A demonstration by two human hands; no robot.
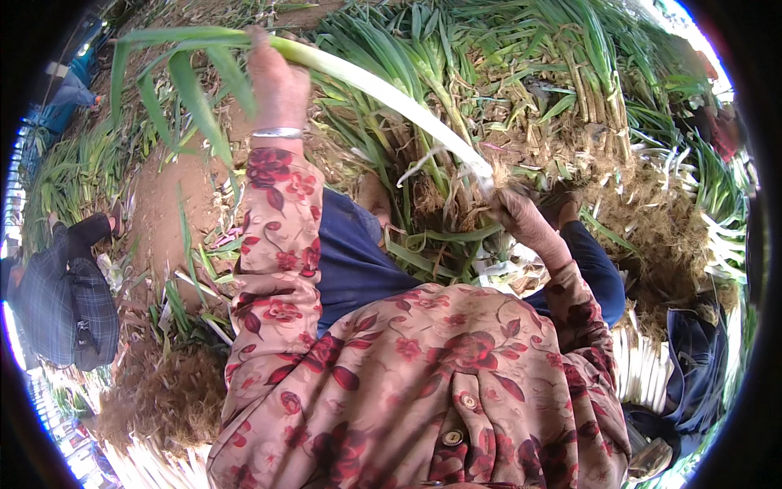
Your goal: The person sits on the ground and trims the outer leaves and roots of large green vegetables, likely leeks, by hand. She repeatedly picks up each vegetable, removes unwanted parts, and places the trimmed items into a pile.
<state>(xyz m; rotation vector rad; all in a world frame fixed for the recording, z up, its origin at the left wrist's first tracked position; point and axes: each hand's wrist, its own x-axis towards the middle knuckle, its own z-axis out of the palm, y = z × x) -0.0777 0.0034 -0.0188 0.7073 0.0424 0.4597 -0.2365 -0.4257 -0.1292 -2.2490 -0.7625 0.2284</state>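
Note:
A long leek [391, 95] with a white shaft and green leaves stretches between my two hands in the head view. My left hand [278, 85], with a metal bracelet at the wrist, is closed around it where the leaves begin. At the root end, my right hand [516, 211] has its fingers at the roots; a thin pale strip hangs off the shaft near there. Below the shaft, untrimmed leeks [427, 85] with brown roots stand bunched between my legs. Peeled leaf scraps [452, 241] lie in front of my lap.
More leeks [592, 79] stand at the upper right. Piles of leeks with roots lie right [660, 226] and lower left [165, 391]. A person in plaid [67, 299] bends at the left; other people are partly visible at the right edge and upper left. Dark cloth [696, 360] lies lower right.

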